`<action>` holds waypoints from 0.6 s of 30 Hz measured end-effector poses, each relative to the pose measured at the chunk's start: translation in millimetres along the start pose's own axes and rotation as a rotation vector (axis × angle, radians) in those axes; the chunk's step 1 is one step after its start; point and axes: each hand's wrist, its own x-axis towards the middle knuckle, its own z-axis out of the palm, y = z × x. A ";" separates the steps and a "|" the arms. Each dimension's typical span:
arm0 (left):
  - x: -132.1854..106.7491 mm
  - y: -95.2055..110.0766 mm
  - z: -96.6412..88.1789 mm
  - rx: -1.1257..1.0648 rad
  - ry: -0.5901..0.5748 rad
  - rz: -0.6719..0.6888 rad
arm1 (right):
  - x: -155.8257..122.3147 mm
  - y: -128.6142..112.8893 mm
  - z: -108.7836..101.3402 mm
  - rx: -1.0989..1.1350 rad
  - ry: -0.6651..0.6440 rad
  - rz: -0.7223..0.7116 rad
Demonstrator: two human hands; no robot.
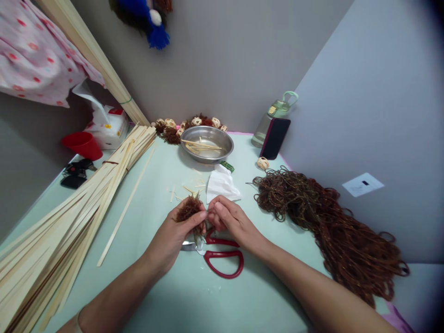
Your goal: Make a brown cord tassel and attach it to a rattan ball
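My left hand (178,231) is closed around a small bundle of reddish-brown yarn (189,209), its cut ends fanning out above and below the fingers. Close against it on the right, my right hand (227,216) has its thumb and fingers pinched together; what they hold, if anything, is too small to make out. Beneath both hands lie scissors with red handles (224,276), their blades partly covered by the left hand and the yarn. A crumpled white tissue (222,184) rests just beyond the right hand, with straw-coloured scraps (189,189) beside it.
Long pale bamboo strips (79,208) cover the left side. A metal bowl (208,159) with short strips stands at the back, near woven balls (196,121). A phone (275,138) leans on a bottle (261,132). Brown yarn skeins (343,236) spread along the right.
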 end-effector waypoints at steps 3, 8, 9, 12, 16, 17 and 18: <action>-0.7 -1.7 0.5 0.048 -0.043 -0.033 | 0.9 -0.7 1.3 0.087 -0.056 0.046; -0.1 -1.9 1.0 0.004 0.021 -0.055 | 1.6 0.4 3.1 0.164 0.035 0.042; 0.0 -1.6 1.3 -0.001 0.029 -0.060 | 1.6 -0.3 3.6 0.210 0.027 0.038; 0.1 -1.3 2.3 -0.009 0.036 -0.061 | 1.5 -4.0 5.4 0.304 0.024 0.008; -0.2 -1.5 2.9 -0.032 0.046 -0.068 | 1.4 -8.4 7.0 0.304 0.064 -0.012; -0.3 -1.5 2.8 -0.036 0.047 -0.074 | 1.5 -8.7 7.2 0.298 0.079 -0.010; -0.4 -1.4 2.7 -0.040 0.046 -0.079 | 1.6 -8.7 7.2 0.292 0.094 -0.008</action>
